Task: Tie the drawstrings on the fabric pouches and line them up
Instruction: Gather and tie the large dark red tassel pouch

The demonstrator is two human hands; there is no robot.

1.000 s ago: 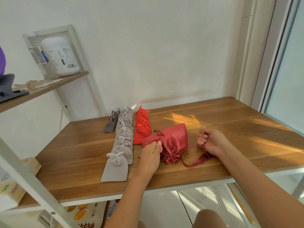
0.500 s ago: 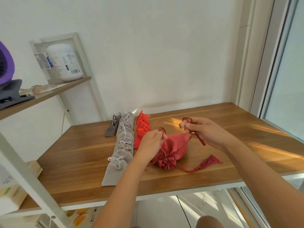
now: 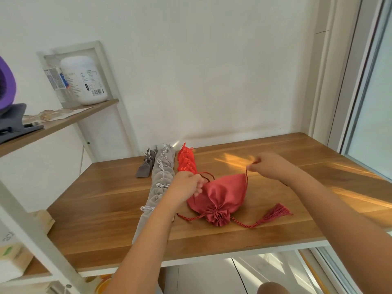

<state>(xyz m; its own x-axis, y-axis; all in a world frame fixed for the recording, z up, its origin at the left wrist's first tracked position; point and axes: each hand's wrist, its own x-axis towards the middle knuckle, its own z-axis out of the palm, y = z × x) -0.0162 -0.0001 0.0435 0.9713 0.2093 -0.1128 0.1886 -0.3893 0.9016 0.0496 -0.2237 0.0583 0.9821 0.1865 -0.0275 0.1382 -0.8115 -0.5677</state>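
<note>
A large dark-red satin pouch [image 3: 222, 192] lies on the wooden table [image 3: 275, 234], its gathered ruffle [image 3: 218, 217] facing me. A twisted red cord with a tassel [image 3: 275, 213] trails off to the right. My left hand [image 3: 186, 185] pinches a thin red cord loop at the pouch's far left corner. At the far right corner, my right hand [image 3: 269, 166] pinches another thin cord and holds it raised above the pouch. Left of the pouch run a row of light-grey pouches [image 3: 161, 181] with white bows, a row of small red pouches [image 3: 186, 162], and several dark-grey pouches [image 3: 146, 166].
A white metal shelf frame [image 3: 31, 230] stands at the left, with a wooden shelf [image 3: 63, 122] holding a white bottle [image 3: 82, 79] and dark cloth. A window frame [image 3: 356, 81] borders the right. Bare tabletop lies to the right of the pouch.
Both hands have let go of the ruffle end and taken the thin cords at the pouch's far corners. My right hand has risen and moved right with its cord; the tassel lies spread on the table.
</note>
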